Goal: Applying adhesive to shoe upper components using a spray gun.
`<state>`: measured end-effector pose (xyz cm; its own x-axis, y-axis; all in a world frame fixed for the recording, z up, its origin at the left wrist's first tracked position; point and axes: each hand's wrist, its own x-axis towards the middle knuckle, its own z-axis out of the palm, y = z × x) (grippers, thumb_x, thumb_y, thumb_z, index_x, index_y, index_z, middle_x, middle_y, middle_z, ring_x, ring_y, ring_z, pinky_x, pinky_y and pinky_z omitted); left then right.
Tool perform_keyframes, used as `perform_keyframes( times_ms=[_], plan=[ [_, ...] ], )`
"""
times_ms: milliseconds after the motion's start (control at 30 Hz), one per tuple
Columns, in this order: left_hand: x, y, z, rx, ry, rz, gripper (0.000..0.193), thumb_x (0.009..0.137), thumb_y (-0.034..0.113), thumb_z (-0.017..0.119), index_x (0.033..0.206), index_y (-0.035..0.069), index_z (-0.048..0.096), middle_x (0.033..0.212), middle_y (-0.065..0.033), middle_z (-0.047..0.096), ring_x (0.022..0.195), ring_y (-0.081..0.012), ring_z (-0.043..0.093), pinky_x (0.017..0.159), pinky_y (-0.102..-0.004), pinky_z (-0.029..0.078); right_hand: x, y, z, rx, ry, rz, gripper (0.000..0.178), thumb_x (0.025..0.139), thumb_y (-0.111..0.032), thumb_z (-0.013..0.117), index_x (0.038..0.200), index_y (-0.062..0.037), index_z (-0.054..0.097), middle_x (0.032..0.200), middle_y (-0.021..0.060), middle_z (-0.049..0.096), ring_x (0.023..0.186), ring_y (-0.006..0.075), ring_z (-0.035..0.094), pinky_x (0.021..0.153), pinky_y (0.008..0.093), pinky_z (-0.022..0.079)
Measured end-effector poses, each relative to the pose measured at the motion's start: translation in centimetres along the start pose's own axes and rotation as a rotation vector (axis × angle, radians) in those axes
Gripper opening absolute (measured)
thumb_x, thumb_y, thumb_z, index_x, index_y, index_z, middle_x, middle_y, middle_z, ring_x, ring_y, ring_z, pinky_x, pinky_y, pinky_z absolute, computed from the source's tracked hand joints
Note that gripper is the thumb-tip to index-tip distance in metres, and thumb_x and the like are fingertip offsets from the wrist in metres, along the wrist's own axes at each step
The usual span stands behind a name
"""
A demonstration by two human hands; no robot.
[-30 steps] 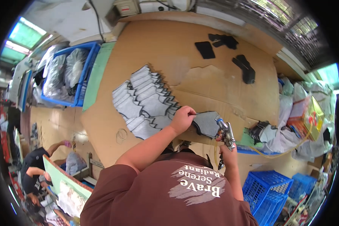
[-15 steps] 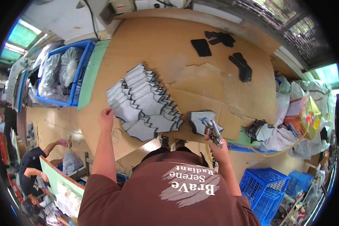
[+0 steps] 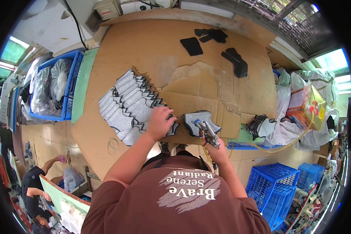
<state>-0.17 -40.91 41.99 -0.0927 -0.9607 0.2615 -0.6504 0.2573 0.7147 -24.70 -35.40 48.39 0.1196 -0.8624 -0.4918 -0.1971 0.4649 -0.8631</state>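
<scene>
My right hand (image 3: 217, 151) grips a metal spray gun (image 3: 210, 136) with a blue part at its front. The gun is over a small stack of grey fabric pieces with black edges (image 3: 199, 118). To the left, overlapping rows of similar grey fabric pieces (image 3: 134, 99) fan out across the cardboard. My left hand (image 3: 160, 124) lies on the near right end of these rows, fingers bent and closed at the black edge of a piece. The palm hides part of the pieces under it.
Cardboard (image 3: 144, 43) covers the table. Black fabric pieces (image 3: 234, 62) lie at the far right. A yellow hose (image 3: 280, 149) runs to a clear-sided box (image 3: 309, 107). A blue crate (image 3: 58, 87) with bagged goods is left; blue crates (image 3: 270, 189) stand lower right. A co-worker (image 3: 35, 183) is lower left.
My left hand has moved right, from the left side of the grey rows to their near right end. The spray gun remains in my right hand over the small stack. The view has shifted slightly.
</scene>
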Motion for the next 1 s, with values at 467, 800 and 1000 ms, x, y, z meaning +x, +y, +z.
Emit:
perform_keyframes(
  times_ms=[467,800,1000],
  plan=[
    [2.2,2.8,2.0,-0.024,-0.106,0.142,0.027,0.063,0.012,0.072,0.088,0.004,0.065,0.078,-0.0087,0.056,0.078,-0.0275,0.048,0.072,-0.036,0.041,-0.2,1.9,-2.3,0.089,0.168,-0.024,0.027,0.071,0.004,0.046,0.096,0.0001,0.056,0.079,0.0016,0.057,0.072,0.0103,0.052,0.07,0.0245,0.043],
    [-2.7,-3.6,-4.7,-0.474,0.103,-0.747,0.016,0.079,0.007,0.06,0.093,-0.002,0.062,0.081,-0.0064,0.063,0.07,-0.0117,0.059,0.063,-0.024,0.047,-0.9,1.4,-2.6,0.062,0.05,-0.022,0.047,0.066,0.004,0.044,0.111,-0.0049,0.055,0.094,0.0016,0.059,0.062,0.0043,0.047,0.049,0.0194,0.038],
    [-10.6,-12.0,-12.1,-0.364,0.368,-0.952,0.021,0.08,0.008,0.06,0.098,-0.002,0.06,0.081,-0.0076,0.062,0.067,-0.0128,0.057,0.062,-0.025,0.047,-0.3,1.0,-1.6,-0.033,-0.061,-0.026,0.037,0.064,0.005,0.042,0.098,-0.0012,0.056,0.099,0.0059,0.058,0.092,0.0149,0.052,0.083,0.0264,0.039]
  ],
)
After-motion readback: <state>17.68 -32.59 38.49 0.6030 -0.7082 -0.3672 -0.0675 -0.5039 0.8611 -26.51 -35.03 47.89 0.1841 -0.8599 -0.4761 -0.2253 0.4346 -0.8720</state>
